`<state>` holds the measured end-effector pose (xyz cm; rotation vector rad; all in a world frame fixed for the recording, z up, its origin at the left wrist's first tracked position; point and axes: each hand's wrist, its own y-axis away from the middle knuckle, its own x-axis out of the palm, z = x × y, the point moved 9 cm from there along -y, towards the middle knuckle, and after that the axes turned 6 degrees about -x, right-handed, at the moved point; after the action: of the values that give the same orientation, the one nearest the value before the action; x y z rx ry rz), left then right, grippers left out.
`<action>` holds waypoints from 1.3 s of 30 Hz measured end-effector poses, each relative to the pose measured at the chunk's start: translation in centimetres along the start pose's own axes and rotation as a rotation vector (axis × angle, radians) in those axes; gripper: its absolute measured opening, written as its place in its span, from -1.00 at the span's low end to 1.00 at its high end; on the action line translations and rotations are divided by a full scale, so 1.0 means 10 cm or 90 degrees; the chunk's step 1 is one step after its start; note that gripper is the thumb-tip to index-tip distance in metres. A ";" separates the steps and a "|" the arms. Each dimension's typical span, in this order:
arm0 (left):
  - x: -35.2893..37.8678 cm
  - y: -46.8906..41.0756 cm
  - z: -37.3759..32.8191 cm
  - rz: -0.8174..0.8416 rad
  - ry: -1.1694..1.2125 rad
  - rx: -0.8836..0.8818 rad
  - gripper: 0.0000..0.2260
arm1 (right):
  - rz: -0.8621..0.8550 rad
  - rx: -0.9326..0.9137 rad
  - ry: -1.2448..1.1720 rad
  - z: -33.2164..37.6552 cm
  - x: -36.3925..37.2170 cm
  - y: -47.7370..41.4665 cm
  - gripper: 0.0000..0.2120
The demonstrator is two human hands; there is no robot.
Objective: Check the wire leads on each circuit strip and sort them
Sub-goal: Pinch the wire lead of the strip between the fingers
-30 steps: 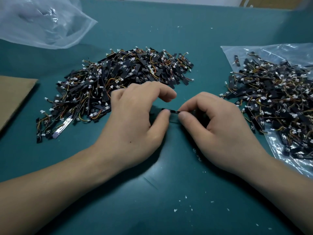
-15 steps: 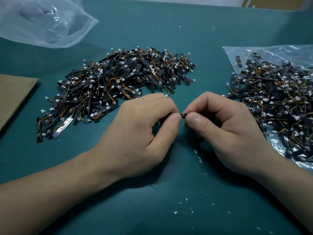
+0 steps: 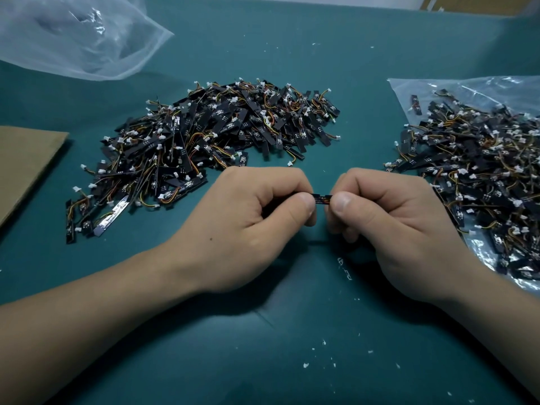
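One small black circuit strip (image 3: 322, 198) with orange wire leads is stretched between my two hands above the teal table. My left hand (image 3: 251, 220) pinches its left end between thumb and curled fingers. My right hand (image 3: 394, 223) pinches its right end the same way. Only the short middle of the strip shows; both ends are hidden in my fingers. A large heap of black strips (image 3: 204, 141) with white connectors lies behind my left hand. A second heap (image 3: 479, 171) lies at the right on a clear plastic bag (image 3: 415, 89).
The teal table mat (image 3: 292, 331) carries small white flecks near the front. A crumpled clear plastic bag (image 3: 73, 33) sits at the back left. A brown cardboard sheet (image 3: 23, 165) lies at the left edge. The right heap reaches close to my right wrist.
Both hands have risen slightly and drawn a little apart, so a short middle stretch of the strip now shows between my thumbs. The heaps have not moved.
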<state>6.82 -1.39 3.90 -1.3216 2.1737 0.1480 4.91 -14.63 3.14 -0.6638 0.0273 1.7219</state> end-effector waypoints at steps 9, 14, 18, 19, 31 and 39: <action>0.03 0.00 -0.01 0.011 -0.015 0.000 -0.79 | 0.015 0.015 -0.016 -0.02 0.02 0.00 -0.69; 0.05 -0.01 0.00 0.036 0.015 -0.009 -0.80 | 0.022 0.010 -0.001 -0.02 0.03 0.01 -0.69; 0.04 -0.01 0.01 0.038 0.029 -0.010 -0.78 | 0.031 0.003 0.010 -0.02 0.03 0.01 -0.71; 0.04 -0.01 0.01 0.037 0.029 -0.008 -0.78 | 0.033 0.003 0.005 -0.02 0.03 0.01 -0.71; -0.07 -0.02 0.10 -0.066 0.079 -0.030 -0.81 | -0.065 0.057 -0.031 -0.12 -0.03 0.00 -0.66; -0.08 -0.02 0.07 -0.067 0.067 -0.015 -0.80 | 0.049 0.050 0.026 -0.07 0.11 0.01 -0.67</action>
<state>7.53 -0.59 3.77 -1.4845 2.1882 0.0646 4.98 -13.91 2.05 -0.6474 0.1505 1.7722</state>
